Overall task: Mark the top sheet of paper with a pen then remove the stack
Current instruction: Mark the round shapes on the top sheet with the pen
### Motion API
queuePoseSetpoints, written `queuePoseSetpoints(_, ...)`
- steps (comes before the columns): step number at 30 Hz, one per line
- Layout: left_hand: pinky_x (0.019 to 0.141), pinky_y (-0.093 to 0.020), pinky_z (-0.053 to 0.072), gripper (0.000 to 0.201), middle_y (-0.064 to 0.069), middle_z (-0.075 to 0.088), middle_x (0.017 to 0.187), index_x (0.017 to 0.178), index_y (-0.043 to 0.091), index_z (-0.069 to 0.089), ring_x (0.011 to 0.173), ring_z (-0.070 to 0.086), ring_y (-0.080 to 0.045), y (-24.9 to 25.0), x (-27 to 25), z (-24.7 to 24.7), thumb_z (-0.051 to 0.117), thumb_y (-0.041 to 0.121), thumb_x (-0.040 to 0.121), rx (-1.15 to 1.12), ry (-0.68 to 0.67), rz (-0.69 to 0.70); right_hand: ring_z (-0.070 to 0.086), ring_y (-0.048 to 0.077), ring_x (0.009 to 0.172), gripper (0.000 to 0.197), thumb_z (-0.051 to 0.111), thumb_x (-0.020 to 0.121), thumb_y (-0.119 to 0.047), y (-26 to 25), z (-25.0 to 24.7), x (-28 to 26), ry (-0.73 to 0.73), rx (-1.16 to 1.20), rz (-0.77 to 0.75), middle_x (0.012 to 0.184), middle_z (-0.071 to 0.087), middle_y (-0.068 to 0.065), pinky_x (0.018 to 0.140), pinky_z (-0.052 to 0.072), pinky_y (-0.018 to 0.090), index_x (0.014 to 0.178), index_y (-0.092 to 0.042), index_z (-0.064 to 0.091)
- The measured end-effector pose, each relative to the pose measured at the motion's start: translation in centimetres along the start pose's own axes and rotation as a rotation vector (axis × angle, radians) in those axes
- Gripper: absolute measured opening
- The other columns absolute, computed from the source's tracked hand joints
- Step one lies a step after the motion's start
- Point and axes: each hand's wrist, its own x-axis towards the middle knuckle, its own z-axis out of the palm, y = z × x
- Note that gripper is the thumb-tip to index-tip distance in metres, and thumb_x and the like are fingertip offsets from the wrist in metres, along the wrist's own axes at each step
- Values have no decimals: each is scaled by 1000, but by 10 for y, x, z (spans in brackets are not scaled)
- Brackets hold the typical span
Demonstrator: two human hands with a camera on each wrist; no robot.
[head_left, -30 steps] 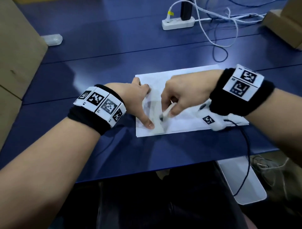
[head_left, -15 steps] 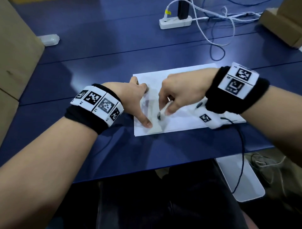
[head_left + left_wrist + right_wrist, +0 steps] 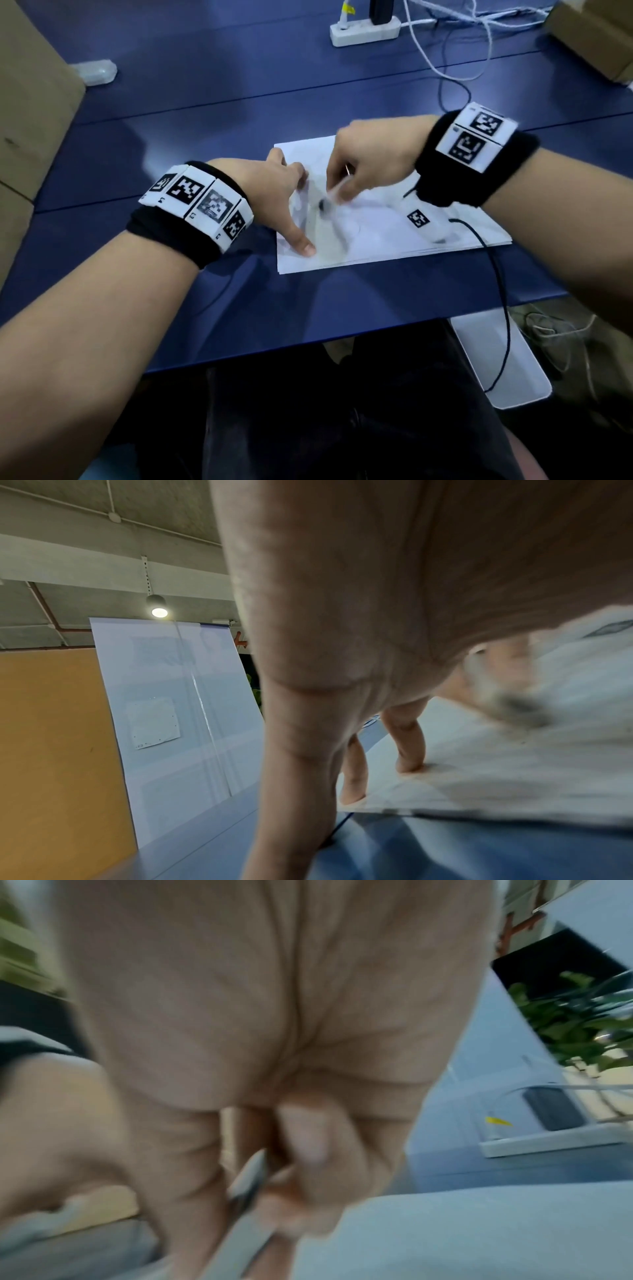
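A person's right hand [image 3: 370, 161] is pinching a white pen [image 3: 334, 195] over the stack of paper [image 3: 394, 233], its dark tip blurred just above the top sheet, while the left hand [image 3: 274, 202] is pressing spread fingertips [image 3: 409, 767] on the stack's near-left corner, on the blue surface [image 3: 205, 120]. The marking step appears to be under way; next, seemingly, setting the pen aside and lifting the stack squarely. No containers are showing near the hands

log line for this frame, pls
phase: marking top sheet | left hand: fingers pressing paper stack flat | right hand: gripping pen, tip blurred | stack: on table
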Motion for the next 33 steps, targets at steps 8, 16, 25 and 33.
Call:
queuePoseSetpoints(8,96,-49,49,136,-1,24,142,150,28,22,111,57,-29,-1,2,1,74,85,38,2,-5,5,60,14,68,17,74,83,-39,-6,8,-12,-67,21,-68,69,66,-9,65,45,26,95,-26,76)
queuePoseSetpoints(16,105,-50,38,128,3,25,142,150,28,31,131,31,-23,-2,1,3,71,87,43,55,94,80,60,15,75,30,72,84,-50,9,-4,5,142,7,46,72,66,-11,69,46,28,90,-21,77)
queuePoseSetpoints(25,88,-39,30,106,3,42,118,128,25,52,100,45,-20,4,-1,-5,69,88,45,133,94,121,67,21,80,19,71,84,-41,0,-4,3,51,-13,23,71,67,-12,74,54,32,92,-24,78)
queuePoseSetpoints(33,95,-44,35,115,5,42,116,135,31,44,98,52,-19,3,-3,-3,71,89,39,72,103,123,54,0,60,13,77,81,-34,-15,12,-19,-85,27,-95,59,56,-14,55,38,13,81,-24,69)
